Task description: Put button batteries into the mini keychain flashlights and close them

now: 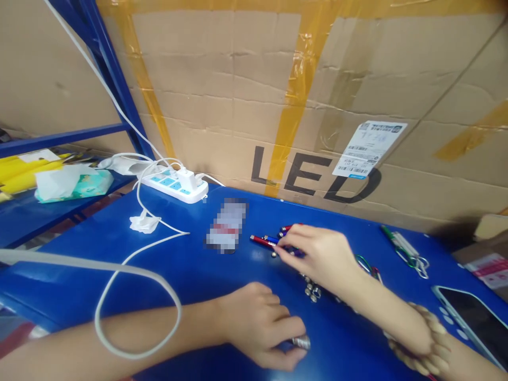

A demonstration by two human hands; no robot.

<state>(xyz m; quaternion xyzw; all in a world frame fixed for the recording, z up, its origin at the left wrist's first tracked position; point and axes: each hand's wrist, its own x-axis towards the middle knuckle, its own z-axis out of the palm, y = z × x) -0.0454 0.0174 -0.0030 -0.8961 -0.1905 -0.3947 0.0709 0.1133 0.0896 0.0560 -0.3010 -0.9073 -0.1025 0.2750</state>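
Note:
My left hand [265, 324] is closed above the near part of the blue table, its thumb and forefinger around a small silvery ridged piece [302, 342]. Farther back, the fingertips of my right hand [323, 255] pinch the right end of a slim red stick with a metal tip [262, 242]. Beside it lie a blue stick [271, 239] and another red one [286, 228], partly covered by my hand. Several small shiny metal pieces [313, 290] are scattered under my right wrist. A green carabiner clip [363, 262] shows behind the wrist.
A white power strip [174, 185] with cables stands at the back left. A looped white cable [178, 312] crosses before my left forearm. A blurred-out phone-shaped item [227, 227], a phone [472, 323] and green-and-white sticks [400, 243] lie around. A large cardboard box [222, 106] closes the back.

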